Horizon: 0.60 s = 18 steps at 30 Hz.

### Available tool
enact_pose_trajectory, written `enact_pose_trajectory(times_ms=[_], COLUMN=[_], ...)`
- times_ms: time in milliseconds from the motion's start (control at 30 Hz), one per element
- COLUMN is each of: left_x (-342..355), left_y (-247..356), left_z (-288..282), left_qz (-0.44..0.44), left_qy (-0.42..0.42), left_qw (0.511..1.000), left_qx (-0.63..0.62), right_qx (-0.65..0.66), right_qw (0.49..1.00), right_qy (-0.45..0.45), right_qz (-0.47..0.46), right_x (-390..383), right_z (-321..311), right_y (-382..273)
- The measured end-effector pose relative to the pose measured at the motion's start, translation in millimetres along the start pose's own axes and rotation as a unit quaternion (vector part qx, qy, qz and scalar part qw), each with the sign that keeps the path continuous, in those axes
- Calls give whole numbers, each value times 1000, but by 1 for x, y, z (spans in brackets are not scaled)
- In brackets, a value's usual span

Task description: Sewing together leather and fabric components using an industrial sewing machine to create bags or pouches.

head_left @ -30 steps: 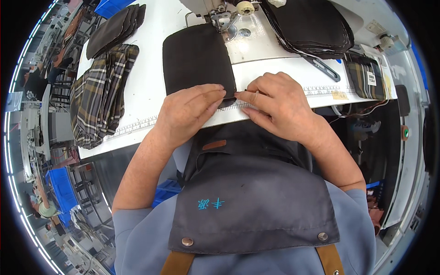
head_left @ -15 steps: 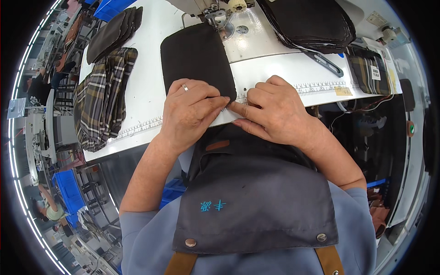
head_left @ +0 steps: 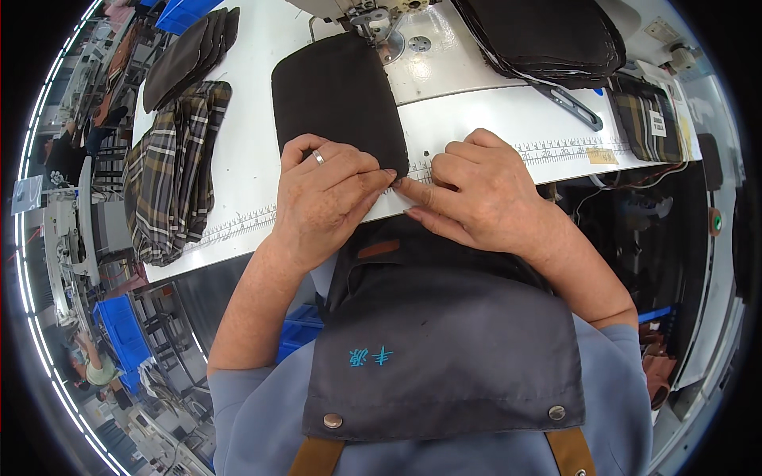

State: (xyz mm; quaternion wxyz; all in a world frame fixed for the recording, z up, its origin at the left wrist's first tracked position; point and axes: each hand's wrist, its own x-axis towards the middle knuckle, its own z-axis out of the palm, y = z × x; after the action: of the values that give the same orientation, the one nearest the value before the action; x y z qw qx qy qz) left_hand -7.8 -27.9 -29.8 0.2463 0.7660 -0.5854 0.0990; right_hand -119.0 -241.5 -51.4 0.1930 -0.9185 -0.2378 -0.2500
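Note:
A black fabric panel (head_left: pixel 337 95) with rounded corners lies flat on the white table, its far edge beside the sewing machine's needle area (head_left: pixel 384 36). My left hand (head_left: pixel 325 194), a ring on one finger, is closed in a pinch at the panel's near right corner. From the other side my right hand (head_left: pixel 484 190) meets that corner with its index fingertip. Its other fingers are curled, and the thumb sits lower, by the table edge. The fingertips hide the corner itself.
Left on the table are plaid fabric pieces (head_left: pixel 175 170) and a black stack (head_left: pixel 190 59). More black panels (head_left: pixel 548 40) sit far right, near a grey slotted tool (head_left: pixel 571 107) and a plaid piece with a white label (head_left: pixel 647 119). A ruler strip (head_left: pixel 532 151) follows the near edge.
Both hands stay at the panel's corner with nearly the same hold. The view has shifted slightly; no item has clearly been moved.

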Motion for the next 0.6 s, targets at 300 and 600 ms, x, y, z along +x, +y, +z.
enact_pose_trajectory(times_ms=[300, 600], left_x=[4, 2], left_y=[4, 5], left_z=[-8, 3], left_qz=[15, -2], left_qy=[-34, 27], left_qw=[999, 998], left_qx=[17, 53], right_qx=[71, 119], right_qw=[997, 987], right_qy=[-5, 4], right_qz=[28, 111], right_x=[1, 18], right_z=[-3, -7], right_y=[4, 2])
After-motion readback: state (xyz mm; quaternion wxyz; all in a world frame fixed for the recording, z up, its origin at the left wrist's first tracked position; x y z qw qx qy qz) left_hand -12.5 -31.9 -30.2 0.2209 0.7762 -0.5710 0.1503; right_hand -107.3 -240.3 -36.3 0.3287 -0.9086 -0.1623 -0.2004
